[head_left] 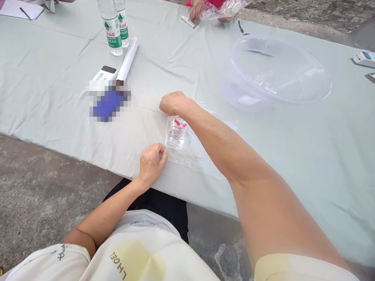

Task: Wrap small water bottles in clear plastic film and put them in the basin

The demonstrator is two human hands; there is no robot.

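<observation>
A small clear water bottle (176, 134) with a red and white label lies on the table, its far end hidden behind my right hand. Around it spreads clear crinkled plastic film (199, 158); whether the bottle is inside it or on top, I cannot tell. My left hand (152, 163) is closed in a pinch on the film's near left corner, just beside the bottle's base. Across the bottle reaches my right arm, and my right hand (173, 103) is closed at the film's far left edge, its fingertips mostly hidden.
On the pale cloth-covered table (58, 78) stand two water bottles (113, 35) at the far left. Near them lie a white roll (129, 58), a white device (105, 73) and a blurred blue item (107, 103). A clear basin (278, 74) sits right; another person's hand (197, 9) is opposite.
</observation>
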